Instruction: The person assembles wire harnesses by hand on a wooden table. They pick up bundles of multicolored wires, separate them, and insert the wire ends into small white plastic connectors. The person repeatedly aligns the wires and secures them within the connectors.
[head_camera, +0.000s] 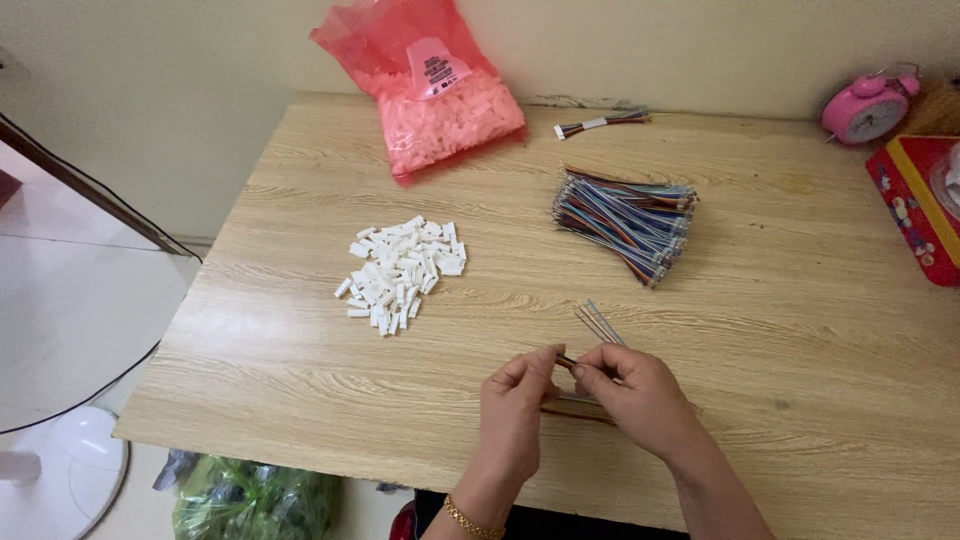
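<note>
Right now your two hands meet low on the pale wood-grain table (300, 400), at about six o'clock from its centre. Your left hand (515, 415) pinches the near end of a small ribbon of thin wires (590, 330) between thumb and fingertips, and your right hand (635, 395) closes its thumb and forefinger on the same ribbon just beside it, so both hands are grasping it, knuckles nearly touching. The free end of the ribbon fans out toward twelve o'clock from your fingers, its fine strands stiff and straight with bare metallic tips. A second short strip of wires (575, 408) lies flat on the table under your hands. At ten o'clock from your hands sits a loose heap of small white plastic connector housings (400, 272), blocky and rectangular, with a matte look. At one o'clock lies a thick bundle of multicoloured wire ribbons (625, 222), stacked in flat layers, blue, orange and grey strands running side by side. Farther off, at eleven o'clock, a translucent pink plastic bag (425, 85) slumps against the wall, crinkled and full of more white pieces. At the far edge, at twelve o'clock, rests one finished wire piece with a white plug (600, 123). A round pink alarm clock (865, 108) stands at two o'clock, next to a red patterned box (915, 205).
</note>
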